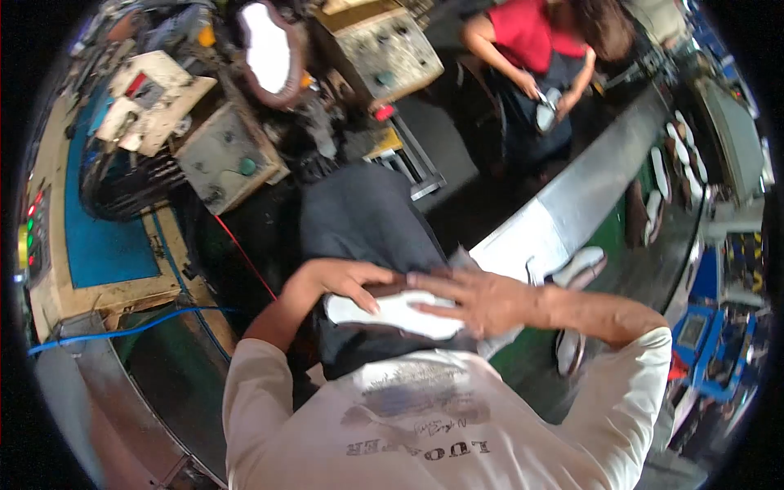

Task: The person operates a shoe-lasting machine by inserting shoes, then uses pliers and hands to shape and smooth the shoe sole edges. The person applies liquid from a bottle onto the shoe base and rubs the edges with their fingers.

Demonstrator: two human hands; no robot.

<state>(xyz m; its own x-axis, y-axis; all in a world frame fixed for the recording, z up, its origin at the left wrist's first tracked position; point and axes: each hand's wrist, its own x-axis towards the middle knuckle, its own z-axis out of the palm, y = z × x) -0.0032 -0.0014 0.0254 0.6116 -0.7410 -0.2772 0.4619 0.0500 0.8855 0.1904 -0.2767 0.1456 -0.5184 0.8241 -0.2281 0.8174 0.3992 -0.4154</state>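
A brown shoe with a white sole face point(392, 315) lies across my lap, sole side up. My left hand point(347, 282) grips its left part, with one finger on the white face and others along the far edge. Over the right part lies my right hand point(482, 300), its fingers spread and slightly blurred, touching the shoe. Dark cloth point(367, 216) covers my legs beneath it. The underside of the shoe is hidden.
A mounted shoe form point(268, 53) and machine boxes point(229, 155) stand ahead. At the upper right a co-worker point(531, 49) holds another shoe. More shoes point(580, 268) lie right of a metal ledge point(563, 212). A blue hose point(122, 329) runs at left.
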